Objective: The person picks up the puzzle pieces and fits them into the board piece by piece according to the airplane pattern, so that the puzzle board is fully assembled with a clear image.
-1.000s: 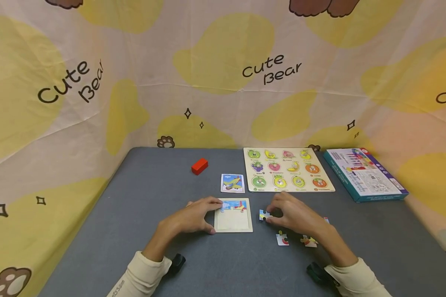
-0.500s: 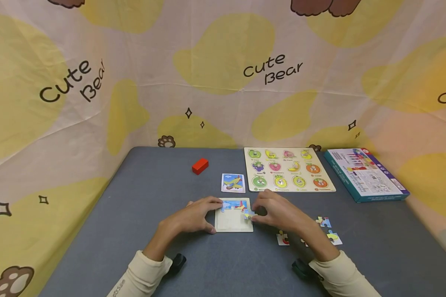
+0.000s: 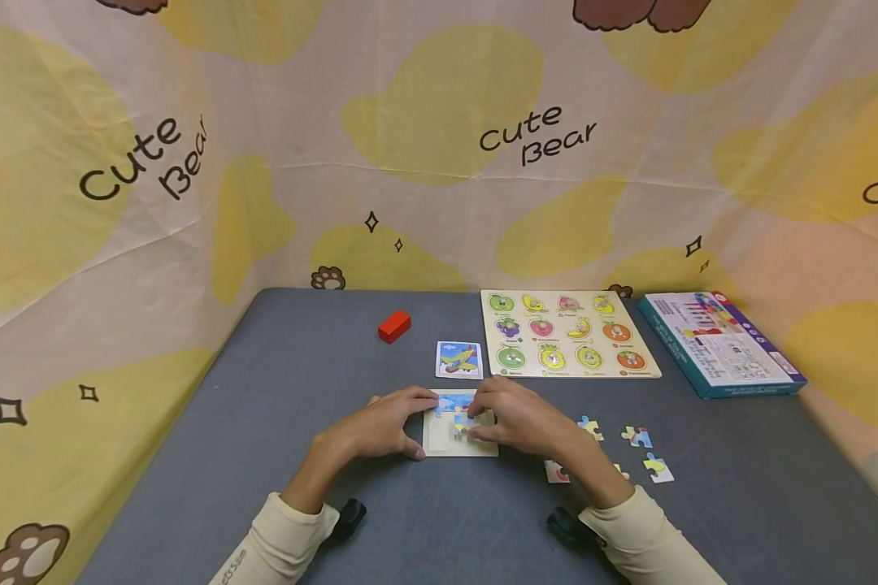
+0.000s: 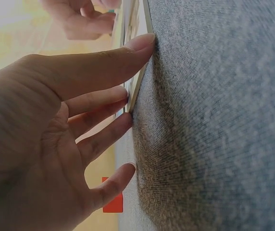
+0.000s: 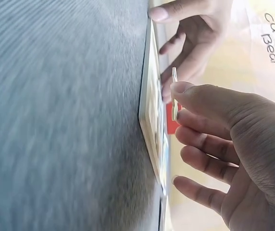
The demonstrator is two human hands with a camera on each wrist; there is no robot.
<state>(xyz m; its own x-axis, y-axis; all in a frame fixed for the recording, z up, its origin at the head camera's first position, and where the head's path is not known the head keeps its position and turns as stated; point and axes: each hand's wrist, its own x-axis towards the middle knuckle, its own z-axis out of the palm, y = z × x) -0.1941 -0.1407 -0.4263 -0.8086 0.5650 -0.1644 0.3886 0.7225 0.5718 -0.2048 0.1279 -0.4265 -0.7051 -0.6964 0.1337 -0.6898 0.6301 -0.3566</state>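
A small wooden puzzle tray [image 3: 442, 448] lies flat on the grey table, with blue-sky puzzle pieces set along its far side. My left hand [image 3: 380, 424] holds the tray at its left side, thumb at the near corner and fingers at the far corner. Between thumb and index finger, my right hand [image 3: 521, 416] pinches a jigsaw piece [image 5: 174, 109] with blue and yellow print. In the right wrist view the piece stands on edge, raised over the tray; the head view shows it above the tray's middle. Part of the tray's right side is hidden by that hand.
Several loose jigsaw pieces [image 3: 658, 469] lie to the right, some partly behind the right forearm. Beyond the tray are an airplane picture card [image 3: 458, 360], a red block [image 3: 394, 327], a fruit board [image 3: 492, 341] and a teal-edged box [image 3: 746, 374]. A printed cloth [image 3: 424, 106] hangs behind.
My right hand has carried the pinched piece leftward from the table beside the tray to above its middle. Loose pieces behind that arm have come into view. My left hand keeps its place.
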